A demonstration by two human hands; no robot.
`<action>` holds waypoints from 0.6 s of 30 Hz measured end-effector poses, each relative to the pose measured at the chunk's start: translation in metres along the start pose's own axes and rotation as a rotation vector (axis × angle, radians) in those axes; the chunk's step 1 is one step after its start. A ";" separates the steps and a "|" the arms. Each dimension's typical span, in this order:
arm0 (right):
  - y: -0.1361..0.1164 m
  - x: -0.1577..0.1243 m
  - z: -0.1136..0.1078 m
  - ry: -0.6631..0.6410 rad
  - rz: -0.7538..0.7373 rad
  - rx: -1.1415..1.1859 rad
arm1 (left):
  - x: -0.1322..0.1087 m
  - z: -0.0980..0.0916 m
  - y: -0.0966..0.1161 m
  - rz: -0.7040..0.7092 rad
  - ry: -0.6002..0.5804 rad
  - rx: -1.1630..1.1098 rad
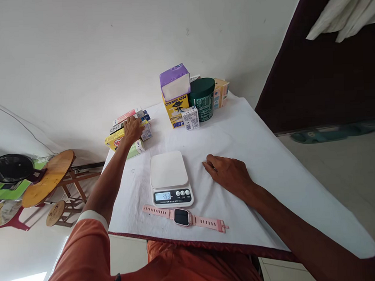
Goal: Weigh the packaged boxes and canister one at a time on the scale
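My left hand (133, 128) rests over a group of small boxes at the table's back left, touching a yellow box (114, 140); whether its fingers grip one is unclear. Beside it lie a pink and white box (124, 117) and a pale green box (135, 149). Curled on the white cloth, my right hand (229, 172) lies right of the scale, its fingers bent, with nothing visible in them. The white kitchen scale (169, 170) has a bare plate and a lit display. A pink watch (181, 217) lies stretched out in front of the scale.
At the table's back stand a purple-topped pack (175, 81) on a yellow box (176, 108), a dark green tub (202, 98), a small white box (191, 118) and a peach box (220, 93). A wooden table (49, 179) and stool (56, 213) are at the far left.
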State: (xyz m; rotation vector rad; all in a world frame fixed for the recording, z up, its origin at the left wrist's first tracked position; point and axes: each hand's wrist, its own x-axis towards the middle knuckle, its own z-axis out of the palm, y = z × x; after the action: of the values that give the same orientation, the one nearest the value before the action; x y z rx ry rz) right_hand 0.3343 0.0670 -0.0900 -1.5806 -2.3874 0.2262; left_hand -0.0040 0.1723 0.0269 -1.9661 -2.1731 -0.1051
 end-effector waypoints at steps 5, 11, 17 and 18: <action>-0.002 0.000 -0.004 -0.042 0.010 -0.026 | -0.010 -0.007 0.002 0.086 0.101 0.058; -0.005 0.000 -0.011 -0.073 0.025 -0.040 | -0.009 -0.017 0.050 0.298 0.177 -0.106; -0.005 0.000 -0.010 -0.089 0.021 -0.035 | 0.002 -0.010 0.114 0.426 0.151 -0.201; -0.004 0.001 -0.010 -0.091 0.020 -0.036 | 0.003 -0.007 0.123 0.442 0.133 -0.198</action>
State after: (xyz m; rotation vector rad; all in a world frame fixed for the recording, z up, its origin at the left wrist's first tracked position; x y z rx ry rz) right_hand 0.3333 0.0655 -0.0791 -1.6450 -2.4574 0.2654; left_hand 0.1179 0.1870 0.0239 -2.4203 -1.6566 -0.3794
